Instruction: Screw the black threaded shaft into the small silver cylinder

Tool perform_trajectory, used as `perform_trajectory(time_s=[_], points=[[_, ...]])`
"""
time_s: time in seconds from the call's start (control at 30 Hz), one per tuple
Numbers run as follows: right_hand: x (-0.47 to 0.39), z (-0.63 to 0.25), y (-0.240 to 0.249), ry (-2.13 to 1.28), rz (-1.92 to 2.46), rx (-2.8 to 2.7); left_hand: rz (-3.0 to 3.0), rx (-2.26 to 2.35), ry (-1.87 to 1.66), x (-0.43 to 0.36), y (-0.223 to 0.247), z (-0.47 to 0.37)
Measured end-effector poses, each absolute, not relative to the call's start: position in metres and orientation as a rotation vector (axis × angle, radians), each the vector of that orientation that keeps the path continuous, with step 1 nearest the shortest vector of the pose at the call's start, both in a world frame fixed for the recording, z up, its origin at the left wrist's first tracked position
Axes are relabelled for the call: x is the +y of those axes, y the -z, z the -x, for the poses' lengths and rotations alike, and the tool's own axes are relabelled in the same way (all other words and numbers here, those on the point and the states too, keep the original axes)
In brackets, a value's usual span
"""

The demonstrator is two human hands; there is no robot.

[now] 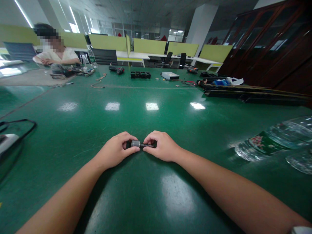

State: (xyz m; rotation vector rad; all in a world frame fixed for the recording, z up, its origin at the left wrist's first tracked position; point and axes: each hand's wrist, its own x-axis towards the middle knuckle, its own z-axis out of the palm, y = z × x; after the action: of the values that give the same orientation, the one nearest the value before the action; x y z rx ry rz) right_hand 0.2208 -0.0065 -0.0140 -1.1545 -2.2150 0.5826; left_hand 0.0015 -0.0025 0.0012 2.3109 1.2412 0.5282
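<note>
Between my two hands, just above or on the green tabletop, is a small metal cylinder with a thin dark shaft running out to the right. My left hand pinches the grey cylinder end with thumb and fingers. The shaft end sits in the closed fingertips of my right hand. Both parts lie in one line, and it looks like a small motor or a bit holder; the exact kind is too small to make out. Whether it touches the table is unclear.
Large clear plastic bottles lie at the right. A black cable and a white block are at the left edge. Across the far side are a power drill, a black tray, a white box and a seated person.
</note>
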Motion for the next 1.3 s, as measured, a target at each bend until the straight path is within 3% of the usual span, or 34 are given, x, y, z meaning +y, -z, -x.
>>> perform_trajectory(time_s=[0.73, 1.3], points=[[-0.0066, -0.2222, 0.013, -0.554, 1.168, -2.224, -2.321, 1.245, -0.53, -0.0021, -0.0004, -0.0013], [-0.0035, -0.2276, 0.0132, -0.351, 1.524, -2.073, -2.258, 1.399, -0.591, 0.001, -0.0009, -0.0005]])
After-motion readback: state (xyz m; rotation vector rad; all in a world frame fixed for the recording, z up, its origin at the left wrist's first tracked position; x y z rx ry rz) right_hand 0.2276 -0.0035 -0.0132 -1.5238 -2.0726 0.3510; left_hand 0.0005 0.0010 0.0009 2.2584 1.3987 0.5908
